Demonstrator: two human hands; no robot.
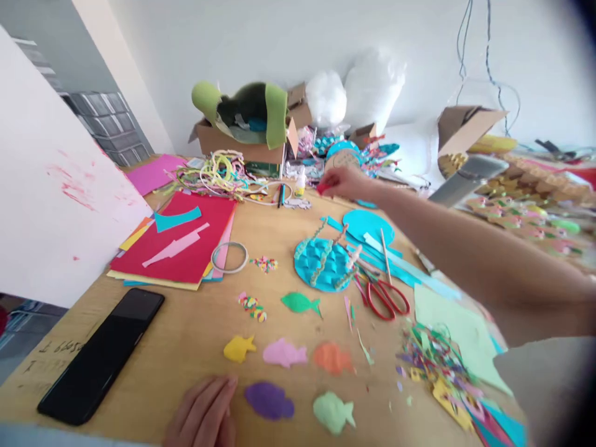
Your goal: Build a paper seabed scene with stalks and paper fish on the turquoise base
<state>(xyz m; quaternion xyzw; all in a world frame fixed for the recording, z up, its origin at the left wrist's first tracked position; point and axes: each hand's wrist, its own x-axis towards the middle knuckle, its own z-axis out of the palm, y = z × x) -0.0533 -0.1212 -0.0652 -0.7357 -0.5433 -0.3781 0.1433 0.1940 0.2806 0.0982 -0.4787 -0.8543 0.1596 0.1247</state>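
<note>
My right hand (347, 181) reaches far across the table, its fingers pinched on a small red piece (323, 187) whose shape is mostly hidden. My left hand (202, 413) rests at the near edge, fingers loosely bent side by side, with nothing visible in it. Near it lie paper fish: yellow (239, 349), purple (270, 400), pink (285, 352), orange (333, 358), pale green (333, 412) and green (301, 303). Beyond them sits a woven blue paper disc (321, 264) with twisted strips on it. Red-handled scissors (386, 299) lie to its right.
A black phone (102, 357) and stacked coloured paper (186, 239) lie left, beside a tape roll (230, 257). Paper scraps (437, 360) cover the right side. A glue bottle (300, 182), a ribbon heap (223, 171) and a cardboard box (242, 146) stand at the back.
</note>
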